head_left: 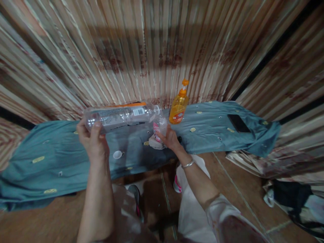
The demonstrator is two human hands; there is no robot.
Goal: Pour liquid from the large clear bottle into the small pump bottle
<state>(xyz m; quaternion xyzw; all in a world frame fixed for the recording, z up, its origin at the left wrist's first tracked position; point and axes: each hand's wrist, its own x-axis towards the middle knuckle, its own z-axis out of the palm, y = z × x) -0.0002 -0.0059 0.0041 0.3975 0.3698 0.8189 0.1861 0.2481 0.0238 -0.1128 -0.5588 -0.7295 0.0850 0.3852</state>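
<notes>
head view: both hands raised over blue cloth point(215, 131).
left hand point(94, 141) closed around base of clear bottle point(121, 116), held sideways, uncapped mouth tipped over small cup point(159, 130) gripped by right hand point(170, 138); white cap point(117, 155), orange soap dispenser point(179, 105), phone point(238, 123) resting on cloth.

The cloth point(215, 130) is teal with small gold motifs; the soap bottle point(178, 107) is amber with an orange pump; the clear bottle point(121, 116) has an orange edge, perhaps its label; the curtain point(152, 50) is striped beige and brown; the phone point(238, 123) is black
</notes>
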